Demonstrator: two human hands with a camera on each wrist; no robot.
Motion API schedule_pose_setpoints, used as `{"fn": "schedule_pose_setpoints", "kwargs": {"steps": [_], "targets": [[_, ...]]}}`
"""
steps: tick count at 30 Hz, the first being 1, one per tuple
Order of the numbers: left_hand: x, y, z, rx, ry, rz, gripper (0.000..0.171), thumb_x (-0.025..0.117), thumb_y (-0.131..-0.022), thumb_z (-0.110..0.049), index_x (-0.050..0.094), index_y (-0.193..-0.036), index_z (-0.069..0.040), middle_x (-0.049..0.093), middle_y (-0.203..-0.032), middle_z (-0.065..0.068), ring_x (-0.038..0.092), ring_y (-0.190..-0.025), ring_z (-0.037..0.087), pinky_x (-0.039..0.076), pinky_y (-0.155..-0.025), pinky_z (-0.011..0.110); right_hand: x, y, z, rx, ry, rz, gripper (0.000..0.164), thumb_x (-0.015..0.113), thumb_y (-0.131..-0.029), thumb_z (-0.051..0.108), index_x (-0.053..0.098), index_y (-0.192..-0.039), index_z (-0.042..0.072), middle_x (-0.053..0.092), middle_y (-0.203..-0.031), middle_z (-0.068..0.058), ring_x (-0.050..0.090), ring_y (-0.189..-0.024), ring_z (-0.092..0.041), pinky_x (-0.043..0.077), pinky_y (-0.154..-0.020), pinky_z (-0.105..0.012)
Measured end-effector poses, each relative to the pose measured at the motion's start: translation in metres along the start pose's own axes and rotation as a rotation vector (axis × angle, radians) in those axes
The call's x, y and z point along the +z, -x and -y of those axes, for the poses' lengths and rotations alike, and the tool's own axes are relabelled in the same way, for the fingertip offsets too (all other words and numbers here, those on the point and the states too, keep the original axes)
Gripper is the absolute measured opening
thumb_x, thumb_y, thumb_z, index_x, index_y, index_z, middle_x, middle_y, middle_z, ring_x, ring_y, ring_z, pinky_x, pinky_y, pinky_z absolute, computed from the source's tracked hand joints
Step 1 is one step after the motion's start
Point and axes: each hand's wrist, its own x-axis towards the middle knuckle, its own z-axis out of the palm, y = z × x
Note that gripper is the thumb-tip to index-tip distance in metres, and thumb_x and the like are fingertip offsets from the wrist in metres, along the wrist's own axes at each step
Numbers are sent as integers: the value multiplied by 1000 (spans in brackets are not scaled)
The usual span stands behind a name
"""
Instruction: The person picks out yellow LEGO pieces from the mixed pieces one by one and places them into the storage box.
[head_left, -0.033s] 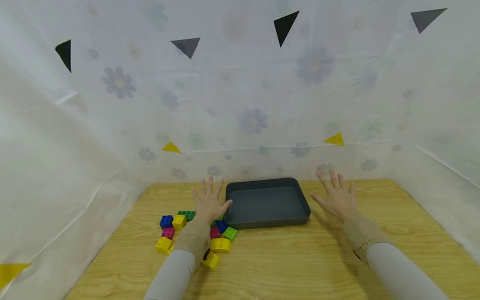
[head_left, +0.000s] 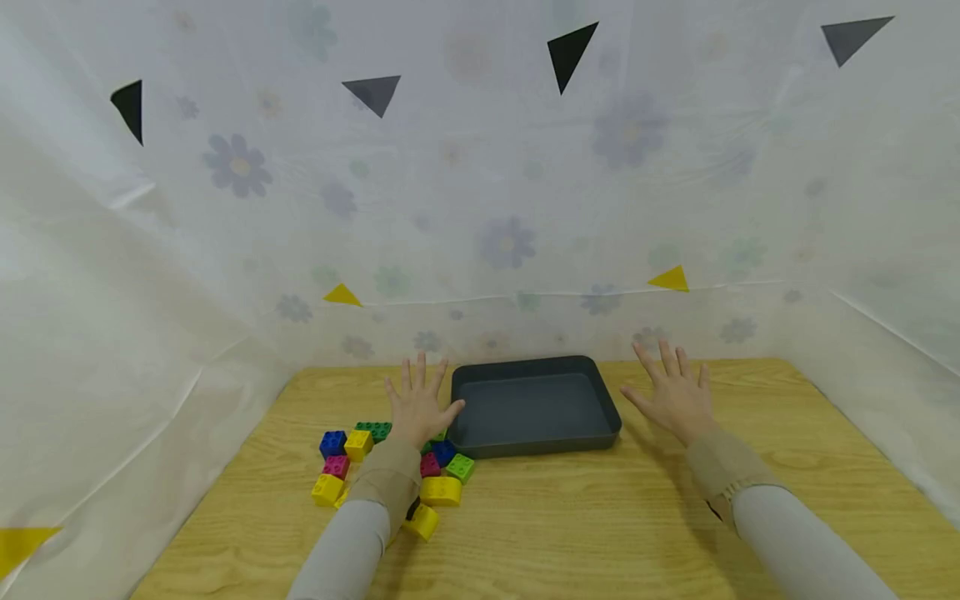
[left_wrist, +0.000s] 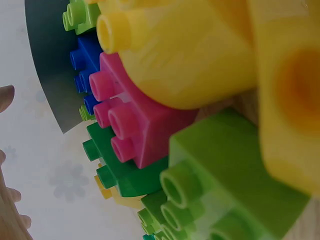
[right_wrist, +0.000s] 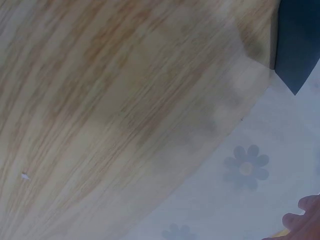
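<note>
Spread-fingered, my left hand [head_left: 417,412] is held above the toy building bricks, its thumb near the left rim of a dark grey tray [head_left: 536,444]. My right hand [head_left: 678,404] is on the tray's other side, fingers also spread, holding nothing. Bricks lie loose around and under my left forearm: a blue brick [head_left: 333,443], a yellow brick [head_left: 358,445], a rounded yellow brick [head_left: 441,492], a lime green brick [head_left: 461,468] and several more. The forearm hides some of them. A pink brick [left_wrist: 150,120] and a dark green brick [left_wrist: 132,172] show close up in the left wrist view.
The wooden table [head_left: 570,525] carries the tray near its back edge. A white flowered sheet [head_left: 465,208] rises behind it and along both sides, with black, grey and yellow triangles on it. Bare wood lies below the right wrist camera.
</note>
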Motion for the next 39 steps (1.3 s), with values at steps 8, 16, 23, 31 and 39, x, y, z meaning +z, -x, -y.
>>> {"fn": "schedule_pose_setpoints", "kwargs": {"steps": [8, 16, 23, 31, 39], "targets": [[1, 1, 1, -12, -8, 19, 77, 48, -85, -59, 17, -147, -27, 1, -153, 14, -3, -137, 39, -1, -104, 65, 1, 3, -1, 2, 1, -10, 78, 48, -88, 55, 7, -148, 28, 10, -148, -26, 8, -131, -52, -1, -99, -70], [4, 2, 1, -8, 27, 10, 75, 51, -85, -57, 22, -147, -25, 7, -152, 15, 0, -137, 40, -2, -103, 65, 2, 7, -2, 5, 16, 1, 78, 48, -87, 55, 12, -148, 23, 13, -147, -27, 11, -130, -52, 2, -98, -71], [0, 2, -1, -42, 125, 8, 71, 47, -91, -50, 22, -146, -12, 17, -149, 19, 14, -136, 39, 9, -106, 61, 3, 6, 1, -4, 5, 8, 75, 47, -89, 53, 21, -146, 11, 26, -139, -31, 25, -123, -53, 23, -93, -69], [-1, -1, -12, -153, 409, 5, 58, 58, -90, -24, 37, -133, 9, 43, -129, 29, 44, -117, 41, 42, -93, 47, 8, 3, 9, 20, -277, 68, 61, 53, -92, 29, 34, -134, -12, 44, -122, -38, 48, -103, -51, 44, -78, -56], [-3, 2, -19, -221, 555, 28, 40, 59, -84, -6, 52, -117, 16, 54, -114, 33, 59, -93, 40, 53, -72, 43, 12, 2, 24, 53, -420, 158, 49, 54, -90, 16, 43, -124, -17, 54, -107, -35, 57, -87, -43, 50, -67, -44]]}}
